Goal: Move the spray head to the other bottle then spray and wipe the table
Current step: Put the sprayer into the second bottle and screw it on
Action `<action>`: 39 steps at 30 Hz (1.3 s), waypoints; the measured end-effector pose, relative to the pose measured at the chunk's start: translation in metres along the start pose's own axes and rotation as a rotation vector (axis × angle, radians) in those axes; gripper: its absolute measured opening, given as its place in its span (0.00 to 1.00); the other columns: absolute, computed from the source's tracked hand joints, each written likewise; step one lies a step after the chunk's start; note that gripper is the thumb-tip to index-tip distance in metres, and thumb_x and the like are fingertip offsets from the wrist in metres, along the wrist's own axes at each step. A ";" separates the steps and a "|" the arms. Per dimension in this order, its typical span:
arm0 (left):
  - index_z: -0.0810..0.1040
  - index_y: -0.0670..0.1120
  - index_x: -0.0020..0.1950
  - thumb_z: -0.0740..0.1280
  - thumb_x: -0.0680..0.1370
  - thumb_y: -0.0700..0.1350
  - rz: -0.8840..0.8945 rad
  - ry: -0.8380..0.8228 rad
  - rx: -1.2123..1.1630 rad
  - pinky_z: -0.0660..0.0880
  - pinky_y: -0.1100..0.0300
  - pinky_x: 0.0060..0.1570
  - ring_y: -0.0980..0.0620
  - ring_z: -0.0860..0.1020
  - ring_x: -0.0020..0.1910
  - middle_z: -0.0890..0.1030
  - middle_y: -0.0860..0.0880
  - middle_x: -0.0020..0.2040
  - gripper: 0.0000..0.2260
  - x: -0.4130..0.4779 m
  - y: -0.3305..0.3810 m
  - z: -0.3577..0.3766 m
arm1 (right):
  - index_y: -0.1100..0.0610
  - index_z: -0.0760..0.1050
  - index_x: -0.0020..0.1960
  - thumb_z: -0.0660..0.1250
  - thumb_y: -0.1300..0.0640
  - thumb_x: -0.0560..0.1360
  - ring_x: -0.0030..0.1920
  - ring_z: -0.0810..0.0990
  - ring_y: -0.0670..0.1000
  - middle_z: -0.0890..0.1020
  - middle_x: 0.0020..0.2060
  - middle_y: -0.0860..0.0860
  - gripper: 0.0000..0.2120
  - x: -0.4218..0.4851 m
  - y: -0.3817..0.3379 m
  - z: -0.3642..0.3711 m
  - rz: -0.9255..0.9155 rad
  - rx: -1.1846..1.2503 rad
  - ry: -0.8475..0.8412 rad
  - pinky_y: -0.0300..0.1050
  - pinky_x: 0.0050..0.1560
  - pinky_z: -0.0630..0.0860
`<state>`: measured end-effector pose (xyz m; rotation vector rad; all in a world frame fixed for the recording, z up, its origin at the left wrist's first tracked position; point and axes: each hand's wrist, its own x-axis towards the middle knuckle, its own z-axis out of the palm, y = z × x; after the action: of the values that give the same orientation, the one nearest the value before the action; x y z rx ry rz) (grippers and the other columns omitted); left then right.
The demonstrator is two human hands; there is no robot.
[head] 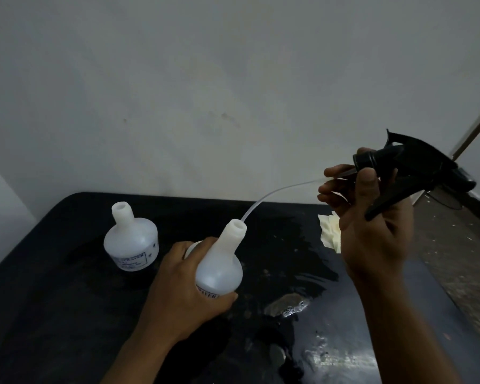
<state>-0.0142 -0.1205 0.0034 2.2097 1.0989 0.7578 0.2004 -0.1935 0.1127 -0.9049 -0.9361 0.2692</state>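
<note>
Left hand (178, 286) is wrapped round the near bottle (219, 267), tipping it right, I'd guess so the dip tube (275, 194) pulls out clean. Right hand (372, 234) grips the black spray head (408, 167) up high on the right. Other bottle (130, 239) stands open-necked far left; both labels look like "SPRAYER", and the small print's too blurry.

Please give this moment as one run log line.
left hand: grips tilted bottle | right hand: holds spray head, tube tip at bottle mouth | second bottle: open, upright
</note>
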 end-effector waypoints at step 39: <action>0.66 0.66 0.68 0.72 0.57 0.72 0.077 -0.014 -0.004 0.77 0.66 0.42 0.60 0.75 0.47 0.67 0.62 0.51 0.41 -0.007 0.019 0.008 | 0.50 0.84 0.50 0.72 0.54 0.72 0.48 0.85 0.55 0.85 0.46 0.59 0.07 -0.031 0.040 0.008 0.481 -0.165 -0.531 0.44 0.47 0.82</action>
<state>-0.0026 -0.1382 0.0096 2.2619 1.0099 0.7747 0.1822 -0.1822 0.0662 -1.2382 -1.2292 0.8859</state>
